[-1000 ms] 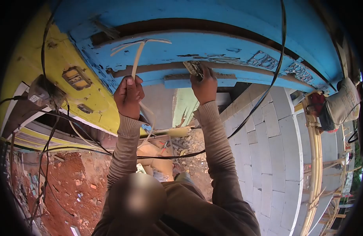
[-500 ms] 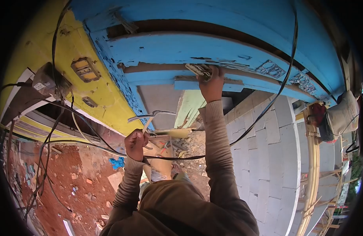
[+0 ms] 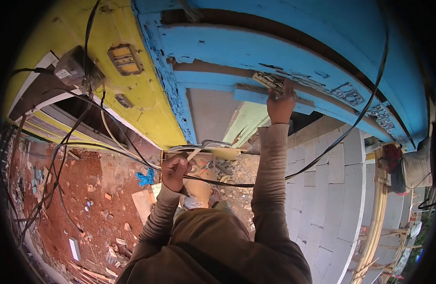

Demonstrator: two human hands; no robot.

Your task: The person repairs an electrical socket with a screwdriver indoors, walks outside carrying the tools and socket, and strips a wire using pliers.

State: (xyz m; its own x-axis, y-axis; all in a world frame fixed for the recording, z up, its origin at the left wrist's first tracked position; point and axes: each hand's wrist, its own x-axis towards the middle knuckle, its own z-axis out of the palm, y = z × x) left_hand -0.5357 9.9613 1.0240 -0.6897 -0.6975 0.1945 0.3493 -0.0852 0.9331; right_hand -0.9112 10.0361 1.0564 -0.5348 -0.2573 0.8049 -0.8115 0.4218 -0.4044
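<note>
My left hand [image 3: 174, 173] is closed around the pale handle of a hammer [image 3: 217, 143]. The hammer's long dark metal head lies across the view just beyond the fist. Higher up, my right hand [image 3: 281, 103] reaches to the blue wooden frame [image 3: 218, 43]. Its fingers are curled over a pale, ridged piece [image 3: 267, 81] in the gap between the boards; its exact kind is unclear. Below that gap sits a short blue board [image 3: 248, 93], beside the right wrist. Paint on the frame is chipped and splintered near the fingers.
Black cables [image 3: 218, 183] sag across in front of me. On the left, a yellow wall [image 3: 116, 28] carries an open socket box [image 3: 125, 59]. Grey block masonry [image 3: 317, 189] stands at right, near bamboo poles [image 3: 373, 217]. Rubble and red soil [image 3: 100, 199] cover the ground.
The view has shifted, so the frame and wall appear further right. My left hand and the hammer sit lower relative to the frame. My right hand stays at the same gap.
</note>
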